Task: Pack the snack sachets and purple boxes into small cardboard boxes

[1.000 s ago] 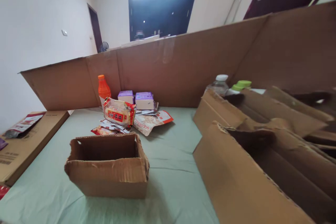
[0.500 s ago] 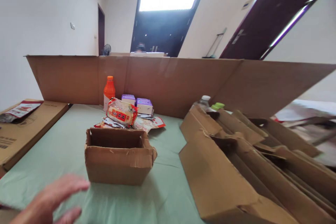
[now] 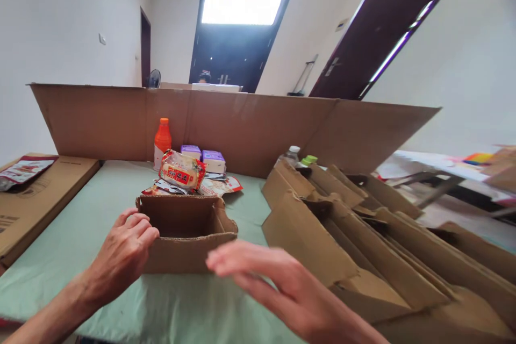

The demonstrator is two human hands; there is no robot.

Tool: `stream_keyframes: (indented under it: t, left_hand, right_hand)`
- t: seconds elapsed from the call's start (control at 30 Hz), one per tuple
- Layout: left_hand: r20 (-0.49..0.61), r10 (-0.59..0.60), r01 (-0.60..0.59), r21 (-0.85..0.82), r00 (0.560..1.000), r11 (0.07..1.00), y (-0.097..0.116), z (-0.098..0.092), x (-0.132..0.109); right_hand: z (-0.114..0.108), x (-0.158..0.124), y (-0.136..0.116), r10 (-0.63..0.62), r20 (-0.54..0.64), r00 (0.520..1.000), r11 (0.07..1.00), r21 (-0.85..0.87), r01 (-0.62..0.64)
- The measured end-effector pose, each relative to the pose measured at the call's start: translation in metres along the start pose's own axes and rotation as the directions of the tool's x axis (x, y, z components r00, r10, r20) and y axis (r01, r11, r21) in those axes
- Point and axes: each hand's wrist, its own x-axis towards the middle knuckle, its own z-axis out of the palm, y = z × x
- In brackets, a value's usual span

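Note:
A small open-topped cardboard box stands on the green cloth in front of me. My left hand has its fingers curled over the box's left rim, gripping it. Its thumb is hidden. My right hand, slightly blurred, is at the front right of the box with fingers stretched out; whether it touches the front wall I cannot tell. Just behind the box lie a red-and-clear food packet and several flat packets. Two purple-and-white packs and an orange bottle stand farther back.
To the right are several open cardboard boxes, with a clear bottle and a green cap behind them. A tall cardboard panel crosses the back. A flat carton on the left carries a packet.
My left hand has moved up and right onto the box's left rim and closed there. My right hand has come into view from the lower right. The view has shifted a little.

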Motion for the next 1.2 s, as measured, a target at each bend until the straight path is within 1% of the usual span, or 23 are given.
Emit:
stream_keyframes:
  t: [0.03,0.1,0.17,0.23,0.27,0.3,0.37,0.4,0.47,0.53,0.6,0.63,0.67,0.73,0.77,0.8,0.83,0.9,1.0,1.07,1.13,1.2]
  left_hand:
    - [0.002,0.017,-0.017,-0.003,1.000,1.000,0.002,-0.003,-0.004]
    - [0.010,0.036,-0.036,-0.020,0.999,0.999,0.005,-0.007,-0.014]
    - [0.006,0.024,-0.024,-0.064,1.000,0.998,0.006,-0.009,-0.023]
    - [0.032,0.000,0.005,-0.143,0.999,0.990,0.006,-0.010,-0.029]
    - [0.069,-0.011,0.023,-0.189,0.998,0.982,0.005,-0.011,-0.031]
    - [0.113,-0.015,0.041,-0.235,0.994,0.971,0.004,-0.013,-0.030]
    - [0.195,-0.010,0.067,-0.287,0.981,0.956,0.001,-0.015,-0.021]
    - [0.214,-0.011,0.069,-0.267,0.977,0.961,-0.002,-0.016,-0.014]
    - [0.202,-0.010,0.043,-0.160,0.979,0.986,-0.010,-0.016,0.005]
    - [0.179,0.009,0.002,-0.059,0.984,0.998,-0.018,-0.015,0.026]
    - [0.177,0.040,-0.035,-0.034,0.983,0.999,-0.026,-0.015,0.040]
    - [0.209,0.053,-0.046,-0.041,0.976,0.998,-0.030,-0.016,0.045]
    - [0.262,0.065,-0.054,-0.049,0.963,0.997,-0.034,-0.017,0.048]
    - [0.387,0.057,-0.037,-0.060,0.920,0.998,-0.041,-0.020,0.049]
    - [0.428,0.039,-0.018,-0.053,0.903,0.998,-0.044,-0.020,0.049]
    - [0.443,0.014,0.003,-0.037,0.897,0.999,-0.046,-0.019,0.048]
    - [0.438,-0.005,0.015,-0.021,0.899,1.000,-0.048,-0.017,0.048]
    - [0.420,-0.004,0.007,-0.005,0.907,1.000,-0.051,-0.012,0.049]
    - [0.448,0.009,-0.008,-0.005,0.894,1.000,-0.054,-0.003,0.048]
    - [0.433,0.011,-0.010,-0.006,0.902,1.000,-0.055,0.001,0.047]
    - [0.388,0.042,-0.027,-0.044,0.921,0.999,-0.057,0.004,0.046]
    - [0.364,0.061,-0.030,-0.091,0.930,0.995,-0.058,0.007,0.047]
  right_hand:
    - [0.001,0.017,0.007,0.007,0.020,1.000,0.999,-0.053,-0.006]
    - [0.006,0.050,0.023,0.062,0.029,0.998,0.962,-0.269,-0.052]
    - [0.011,0.075,0.042,0.145,-0.017,0.989,0.845,-0.518,-0.133]
    - [0.014,0.088,0.059,0.222,-0.035,0.974,0.728,-0.659,-0.190]
    - [0.014,0.091,0.067,0.256,-0.016,0.967,0.701,-0.686,-0.196]
    - [0.013,0.092,0.073,0.283,0.017,0.959,0.695,-0.693,-0.193]
    - [0.009,0.090,0.080,0.317,0.095,0.944,0.722,-0.670,-0.175]
    - [0.007,0.088,0.081,0.323,0.136,0.936,0.741,-0.652,-0.161]
    - [0.001,0.087,0.080,0.320,0.213,0.923,0.776,-0.618,-0.126]
    - [-0.006,0.090,0.080,0.311,0.258,0.915,0.804,-0.584,-0.108]
    - [-0.014,0.095,0.083,0.300,0.269,0.915,0.840,-0.530,-0.119]
    - [-0.019,0.098,0.087,0.291,0.270,0.918,0.861,-0.493,-0.127]
    - [-0.023,0.101,0.093,0.280,0.272,0.921,0.883,-0.449,-0.136]
    - [-0.032,0.109,0.108,0.273,0.273,0.922,0.923,-0.343,-0.172]
    - [-0.035,0.112,0.116,0.280,0.271,0.921,0.935,-0.293,-0.198]
    - [-0.036,0.116,0.125,0.293,0.271,0.917,0.941,-0.251,-0.226]
    - [-0.037,0.119,0.134,0.310,0.274,0.910,0.942,-0.219,-0.254]
    - [-0.037,0.125,0.150,0.337,0.288,0.896,0.938,-0.182,-0.294]
    - [-0.034,0.127,0.168,0.348,0.338,0.874,0.937,-0.132,-0.323]
    - [-0.033,0.124,0.174,0.338,0.370,0.865,0.941,-0.098,-0.325]
    - [-0.036,0.121,0.176,0.320,0.391,0.863,0.945,-0.068,-0.319]
    - [-0.042,0.120,0.175,0.278,0.365,0.888,0.958,-0.034,-0.286]
